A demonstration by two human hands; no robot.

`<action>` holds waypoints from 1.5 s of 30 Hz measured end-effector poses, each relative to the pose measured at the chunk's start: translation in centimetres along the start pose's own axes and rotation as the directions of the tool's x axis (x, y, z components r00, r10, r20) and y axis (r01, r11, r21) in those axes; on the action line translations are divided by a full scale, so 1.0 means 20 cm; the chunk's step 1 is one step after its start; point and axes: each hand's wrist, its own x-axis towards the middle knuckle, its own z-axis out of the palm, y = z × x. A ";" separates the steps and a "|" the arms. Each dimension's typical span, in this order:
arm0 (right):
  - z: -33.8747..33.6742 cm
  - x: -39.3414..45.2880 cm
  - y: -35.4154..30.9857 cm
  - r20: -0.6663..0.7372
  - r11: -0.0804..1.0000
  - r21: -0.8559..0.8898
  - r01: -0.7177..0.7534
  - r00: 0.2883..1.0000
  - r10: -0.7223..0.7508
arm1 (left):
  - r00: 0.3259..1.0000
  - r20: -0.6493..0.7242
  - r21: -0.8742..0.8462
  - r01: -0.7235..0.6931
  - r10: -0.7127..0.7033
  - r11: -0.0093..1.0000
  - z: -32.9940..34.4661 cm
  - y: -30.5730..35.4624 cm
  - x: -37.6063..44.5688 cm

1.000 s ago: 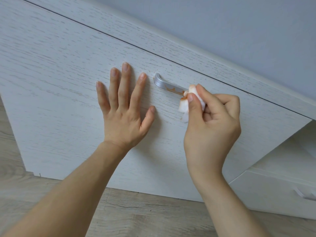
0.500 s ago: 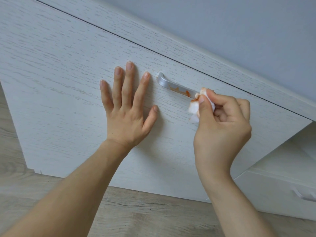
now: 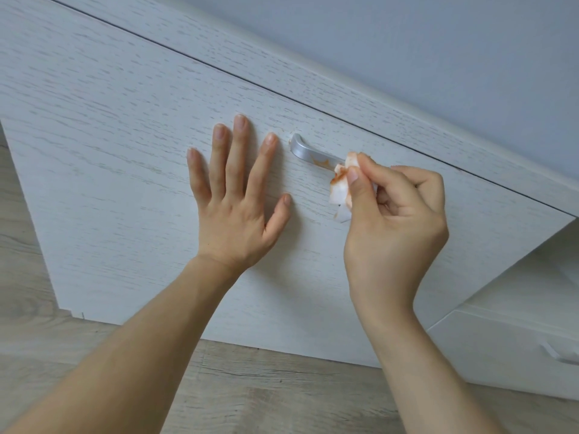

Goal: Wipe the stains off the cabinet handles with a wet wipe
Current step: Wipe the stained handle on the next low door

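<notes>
The right hand (image 3: 395, 227) is pinching a stained wipe (image 3: 340, 191) against the handle (image 3: 313, 155) while the left hand (image 3: 233, 195) is pressing flat, fingers spread, on the door (image 3: 125, 151).

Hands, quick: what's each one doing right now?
Left hand: open, flat on the cabinet door.
Right hand: pinching the stained wet wipe against the handle.

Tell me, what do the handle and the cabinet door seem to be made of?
The handle looks like brushed metal: silver with a dull satin sheen, though it could be coated plastic. The cabinet door looks like whitewashed wood or wood-grain laminate, with fine dark grain streaks running across it.
</notes>
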 end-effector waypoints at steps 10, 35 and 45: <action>0.00 0.01 0.02 -0.031 0.974 -0.135 0.181 0.982 -0.186 | 1.000 -0.006 -0.003 0.004 -0.004 1.000 0.01 0.00 0.00; -0.04 0.07 0.05 0.148 0.841 -0.344 0.417 0.909 -0.390 | 1.000 -0.013 0.015 -0.016 0.017 1.000 0.00 0.01 0.00; -0.05 0.01 0.12 0.238 0.722 -0.474 0.504 0.863 -0.446 | 1.000 0.003 0.016 -0.010 0.010 1.000 0.00 0.00 0.00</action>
